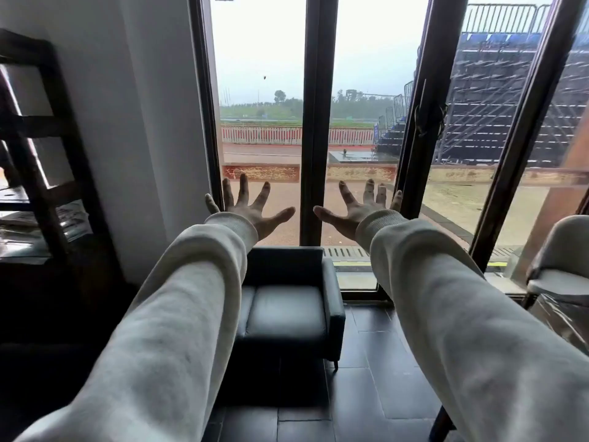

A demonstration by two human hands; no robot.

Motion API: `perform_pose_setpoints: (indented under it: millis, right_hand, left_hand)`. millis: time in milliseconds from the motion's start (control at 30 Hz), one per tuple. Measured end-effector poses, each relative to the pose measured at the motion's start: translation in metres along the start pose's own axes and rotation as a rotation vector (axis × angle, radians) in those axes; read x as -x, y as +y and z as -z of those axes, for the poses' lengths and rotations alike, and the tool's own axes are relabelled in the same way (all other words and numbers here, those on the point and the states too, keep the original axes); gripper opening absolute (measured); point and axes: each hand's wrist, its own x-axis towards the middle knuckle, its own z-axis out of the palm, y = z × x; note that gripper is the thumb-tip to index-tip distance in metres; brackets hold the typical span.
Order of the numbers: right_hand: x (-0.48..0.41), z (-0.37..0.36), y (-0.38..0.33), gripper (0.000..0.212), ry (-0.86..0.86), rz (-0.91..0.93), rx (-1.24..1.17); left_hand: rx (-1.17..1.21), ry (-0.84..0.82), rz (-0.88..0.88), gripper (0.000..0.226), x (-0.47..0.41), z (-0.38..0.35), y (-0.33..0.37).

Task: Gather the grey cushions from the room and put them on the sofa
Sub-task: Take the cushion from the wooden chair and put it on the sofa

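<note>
Both my arms, in pale grey sleeves, stretch straight out in front of me. My left hand is spread wide with nothing in it, and so is my right hand; both are held up in front of the window, above the sofa. The dark leather sofa stands below and between my arms, against the window, with its seat bare. No grey cushion is in view.
Tall dark-framed windows fill the far wall. A dark wooden shelf unit stands at the left beside a white wall. A pale chair sits at the right edge. The floor is dark tile.
</note>
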Motion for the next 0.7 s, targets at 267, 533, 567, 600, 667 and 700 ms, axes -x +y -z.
perform_pose_setpoints:
  millis: [267,533,567,600,667,700]
  right_hand:
    - [0.058,-0.015,0.059,0.107,-0.048,-0.195,0.049]
    - [0.156,-0.03,0.162,0.106,-0.08,-0.429,0.065]
    - [0.169,-0.031,0.178,0.106,-0.081,-0.452,0.058]
    - [0.185,-0.032,0.193,0.106,-0.082,-0.475,0.052]
    - [0.217,-0.034,0.224,0.104,-0.065,-0.533,0.04]
    - [0.235,-0.037,0.241,0.103,-0.053,-0.572,0.02]
  left_hand:
    - [-0.003,-0.064,-0.197,0.108,0.016,-0.037,0.047]
    - [0.022,-0.219,-0.462,0.121,0.074,-0.114,0.151]
    - [0.016,-0.237,-0.487,0.121,0.085,-0.124,0.166]
    - [0.009,-0.252,-0.512,0.122,0.097,-0.132,0.18]
    - [0.006,-0.288,-0.558,0.125,0.122,-0.15,0.213]
    - [0.021,-0.308,-0.579,0.124,0.135,-0.16,0.23]
